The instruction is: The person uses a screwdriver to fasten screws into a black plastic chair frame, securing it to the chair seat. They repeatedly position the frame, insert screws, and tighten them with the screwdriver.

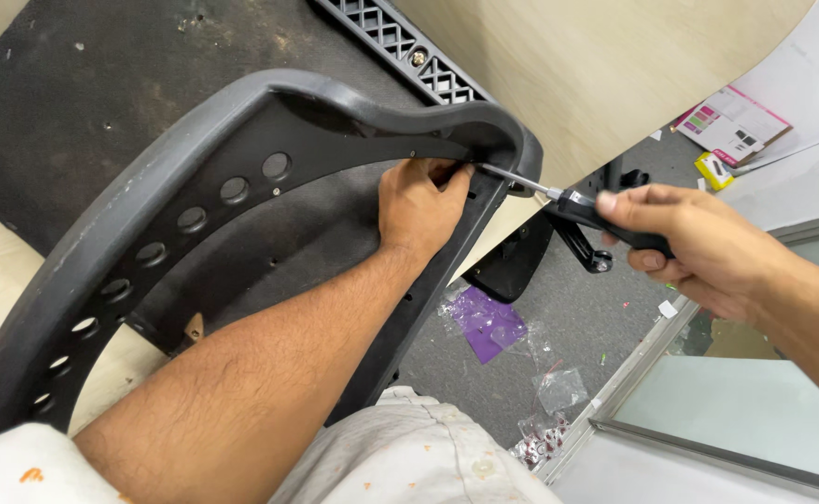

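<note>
The frame (195, 177) arched over the left hand (419, 210), closing it in above and at left — the screwdriver (559, 198) barred the right. Open room lay over the floor (596, 327) at right, past the purple bag (487, 322) and clear bags (554, 392).

Bare forearms, paint-flecked off-white clothing (409, 457)

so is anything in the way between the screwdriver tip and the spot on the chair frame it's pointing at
Nothing visible blocks it. The right hand holds the screwdriver, and its shaft runs clear to the inner edge of the black chair frame. The left hand grips the frame right beside the tip; its fingers sit close but not across the shaft.
</note>
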